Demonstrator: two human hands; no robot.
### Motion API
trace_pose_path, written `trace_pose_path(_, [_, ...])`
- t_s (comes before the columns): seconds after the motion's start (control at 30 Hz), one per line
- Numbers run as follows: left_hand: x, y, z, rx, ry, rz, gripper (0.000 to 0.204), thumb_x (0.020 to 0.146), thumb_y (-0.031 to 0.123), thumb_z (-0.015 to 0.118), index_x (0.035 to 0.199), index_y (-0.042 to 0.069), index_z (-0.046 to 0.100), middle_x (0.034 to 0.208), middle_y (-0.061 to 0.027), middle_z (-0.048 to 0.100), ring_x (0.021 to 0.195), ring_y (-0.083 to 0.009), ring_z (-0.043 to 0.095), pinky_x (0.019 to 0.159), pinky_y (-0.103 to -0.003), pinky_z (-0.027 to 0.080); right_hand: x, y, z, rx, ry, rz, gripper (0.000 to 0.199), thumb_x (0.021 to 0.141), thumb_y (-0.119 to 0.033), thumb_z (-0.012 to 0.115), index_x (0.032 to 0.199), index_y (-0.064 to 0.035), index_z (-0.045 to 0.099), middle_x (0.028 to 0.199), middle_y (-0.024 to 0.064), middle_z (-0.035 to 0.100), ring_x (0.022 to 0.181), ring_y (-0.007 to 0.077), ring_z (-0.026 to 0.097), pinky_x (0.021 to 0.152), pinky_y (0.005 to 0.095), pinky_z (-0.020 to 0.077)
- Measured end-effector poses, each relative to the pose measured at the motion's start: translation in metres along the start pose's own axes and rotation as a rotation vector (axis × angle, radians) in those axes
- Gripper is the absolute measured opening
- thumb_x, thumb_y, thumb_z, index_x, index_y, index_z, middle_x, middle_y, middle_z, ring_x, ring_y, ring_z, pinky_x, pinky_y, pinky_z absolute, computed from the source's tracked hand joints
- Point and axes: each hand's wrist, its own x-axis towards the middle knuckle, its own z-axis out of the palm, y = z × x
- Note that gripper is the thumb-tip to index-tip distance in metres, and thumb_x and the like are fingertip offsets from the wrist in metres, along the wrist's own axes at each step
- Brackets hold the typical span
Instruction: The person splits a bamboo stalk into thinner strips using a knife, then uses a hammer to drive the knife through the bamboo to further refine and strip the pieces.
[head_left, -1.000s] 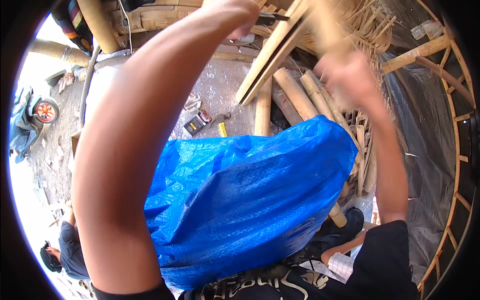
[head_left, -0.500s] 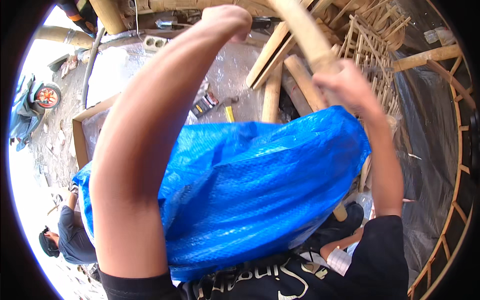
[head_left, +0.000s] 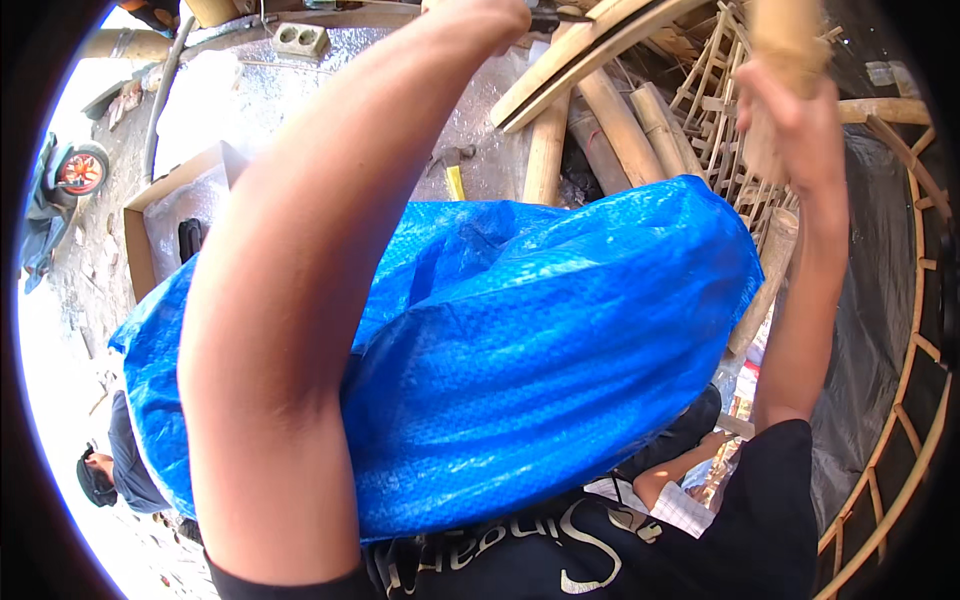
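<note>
At the upper edge, my left hand (head_left: 492, 14) is closed and partly cut off. A dark blade-like tool (head_left: 562, 17) sticks out on its right, reaching a split bamboo length (head_left: 575, 68) with a dark gap along it; I cannot tell whether they touch. My right hand (head_left: 800, 115), slightly blurred, is wrapped round a thick pale bamboo stick (head_left: 787, 35), raised at the upper right with its top out of view. A blue woven plastic tarp (head_left: 560, 350) spreads across my front under both arms.
Bamboo poles (head_left: 618, 125) and a bamboo slat frame (head_left: 722, 90) lie beyond the tarp. A cardboard box (head_left: 135, 255), a hammer (head_left: 455, 155) and a socket block (head_left: 300, 40) are left. People sit at lower left (head_left: 135, 460) and lower right (head_left: 690, 475). Black sheeting (head_left: 870, 300) hangs right.
My right hand has swung the bamboo stick up and to the right, away from the split bamboo. My left hand has shifted slightly up and right in the picture, still closed.
</note>
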Motion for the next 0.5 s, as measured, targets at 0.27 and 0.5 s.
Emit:
trace_pose_path(0.27, [0.006,-0.038,0.111,0.094,-0.316,-0.124,0.039,0.090,0.034,0.067,0.124,0.017,0.072,0.129,-0.0055,0.069,0.119,-0.0258,0.065,0.093,-0.049,0.053,-0.039,0.092,0.104,0.209,-0.373,0.140,0.014,0.079,-0.013,0.077,0.083,-0.0044,0.067,0.067,0.0011,0.065,0.056,0.0116,0.061,0.052,0.0295,0.0481])
trace_pose_path(0.5, [-0.004,-0.061,0.170,0.080,-0.393,-0.136,0.037,0.080,0.029,0.075,0.114,0.014,0.076,0.123,-0.0063,0.072,0.114,-0.0248,0.068,0.088,-0.039,0.055,-0.055,0.090,0.053,0.299,-0.135,0.274,0.016,0.074,-0.009,0.076,0.083,0.0002,0.067,0.069,0.0010,0.064,0.060,0.0097,0.061,0.054,0.0280,0.0486])
